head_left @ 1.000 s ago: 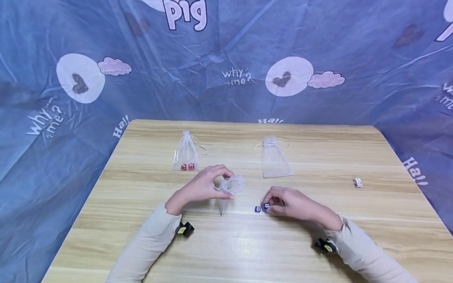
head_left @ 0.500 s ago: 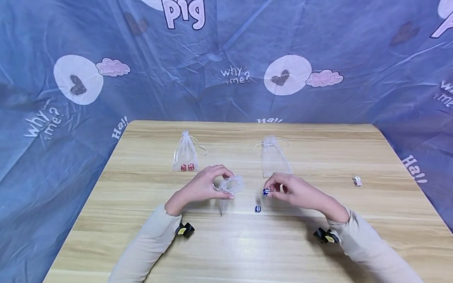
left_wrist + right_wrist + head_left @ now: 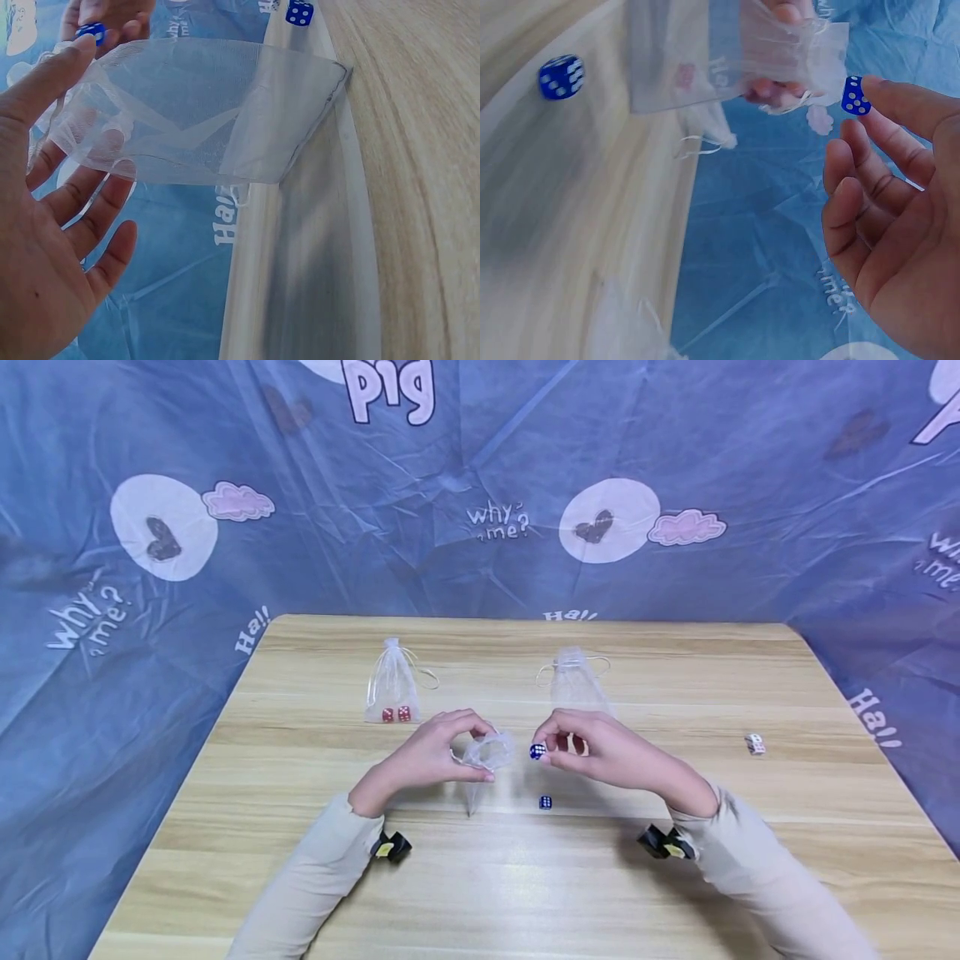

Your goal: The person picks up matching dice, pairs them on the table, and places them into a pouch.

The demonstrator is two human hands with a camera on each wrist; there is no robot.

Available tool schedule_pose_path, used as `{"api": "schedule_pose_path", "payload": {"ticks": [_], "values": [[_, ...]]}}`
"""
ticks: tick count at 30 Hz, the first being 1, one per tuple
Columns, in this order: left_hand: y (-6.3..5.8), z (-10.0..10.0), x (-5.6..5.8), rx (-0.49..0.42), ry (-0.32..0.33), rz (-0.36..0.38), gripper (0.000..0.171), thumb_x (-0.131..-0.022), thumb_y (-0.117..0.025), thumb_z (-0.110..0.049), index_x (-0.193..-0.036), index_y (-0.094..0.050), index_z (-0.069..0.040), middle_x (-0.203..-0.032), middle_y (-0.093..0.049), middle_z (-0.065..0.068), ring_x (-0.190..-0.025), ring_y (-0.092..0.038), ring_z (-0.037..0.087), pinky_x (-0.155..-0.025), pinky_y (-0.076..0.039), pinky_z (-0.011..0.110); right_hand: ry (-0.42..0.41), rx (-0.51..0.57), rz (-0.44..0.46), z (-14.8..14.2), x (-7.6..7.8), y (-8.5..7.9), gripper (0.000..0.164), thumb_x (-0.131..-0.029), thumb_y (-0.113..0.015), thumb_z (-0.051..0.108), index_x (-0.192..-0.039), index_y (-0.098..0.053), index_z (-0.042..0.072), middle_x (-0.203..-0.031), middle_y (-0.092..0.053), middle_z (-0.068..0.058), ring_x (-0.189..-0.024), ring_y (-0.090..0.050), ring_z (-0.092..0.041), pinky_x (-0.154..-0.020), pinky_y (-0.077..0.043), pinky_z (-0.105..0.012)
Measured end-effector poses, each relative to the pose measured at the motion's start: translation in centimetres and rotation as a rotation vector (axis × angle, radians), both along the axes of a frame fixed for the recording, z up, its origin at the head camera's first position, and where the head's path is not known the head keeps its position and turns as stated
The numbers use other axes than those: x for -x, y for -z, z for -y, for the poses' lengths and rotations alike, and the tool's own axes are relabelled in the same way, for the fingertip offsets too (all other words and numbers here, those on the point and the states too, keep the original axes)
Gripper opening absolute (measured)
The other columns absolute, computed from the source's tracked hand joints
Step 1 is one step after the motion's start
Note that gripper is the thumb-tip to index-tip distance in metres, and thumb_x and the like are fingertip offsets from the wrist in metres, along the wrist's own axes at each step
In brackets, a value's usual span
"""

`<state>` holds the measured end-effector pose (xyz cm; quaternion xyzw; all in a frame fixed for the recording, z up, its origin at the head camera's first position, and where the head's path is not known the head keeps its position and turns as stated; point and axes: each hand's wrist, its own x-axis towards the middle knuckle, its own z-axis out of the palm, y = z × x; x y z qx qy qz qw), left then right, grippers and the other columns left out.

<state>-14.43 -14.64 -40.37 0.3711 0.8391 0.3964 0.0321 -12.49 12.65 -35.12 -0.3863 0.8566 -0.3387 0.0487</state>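
Note:
My left hand (image 3: 431,752) holds a sheer white organza bag (image 3: 202,112) by its neck, the mouth spread between thumb and fingers and facing my right hand. The bag looks empty and hangs down toward the table. Between the thumb and index finger of my right hand (image 3: 600,747) is a blue die (image 3: 856,96) with white dots, raised above the table just right of the bag's mouth. A second blue die (image 3: 546,802) lies on the wood below, between the two hands.
Behind my left hand lies a drawstring bag (image 3: 393,681) with two red dice (image 3: 396,714) inside. Another sheer bag (image 3: 577,685) lies flat behind my right hand, partly covered by it. White dice (image 3: 755,744) sit at the right of the wooden table (image 3: 480,893).
My right hand has lifted one blue die off the table and carried it up and left toward the bag's mouth. The left hand and its bag have stayed in place.

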Motion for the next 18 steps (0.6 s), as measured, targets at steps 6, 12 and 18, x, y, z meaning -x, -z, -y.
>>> {"api": "schedule_pose_path", "payload": {"ticks": [6, 12, 18], "values": [[0.1, 0.0, 0.0, -0.015, 0.008, 0.005, 0.047, -0.067, -0.086, -0.032, -0.107, -0.065, -0.017, -0.1, -0.066, -0.004, -0.096, -0.06, 0.011, -0.088, -0.049, 0.034, -0.024, 0.013, -0.039, 1.3, 0.3, -0.6, 0.015, -0.088, -0.069, 0.013, -0.101, -0.063, 0.018, -0.083, -0.058, 0.012, -0.072, -0.049, 0.001, -0.059, -0.047, -0.023], [0.0, 0.0, -0.1, -0.022, 0.01, 0.004, 0.046, -0.068, -0.086, -0.029, -0.107, -0.065, -0.016, -0.1, -0.066, -0.004, -0.095, -0.06, 0.011, -0.086, -0.047, 0.03, -0.041, 0.008, -0.035, 2.6, 0.5, -0.7, 0.015, -0.089, -0.068, 0.013, -0.103, -0.065, 0.017, -0.082, -0.058, 0.01, -0.071, -0.049, 0.001, -0.059, -0.047, -0.021], [0.0, 0.0, -0.1, -0.035, 0.012, 0.017, 0.049, -0.066, -0.087, -0.027, -0.108, -0.065, -0.015, -0.101, -0.066, -0.003, -0.095, -0.06, 0.013, -0.085, -0.048, 0.028, -0.046, -0.018, -0.028, 3.7, 0.7, -0.7, 0.015, -0.09, -0.067, 0.016, -0.105, -0.066, 0.018, -0.082, -0.059, 0.01, -0.068, -0.048, 0.001, -0.058, -0.045, -0.018]]}}
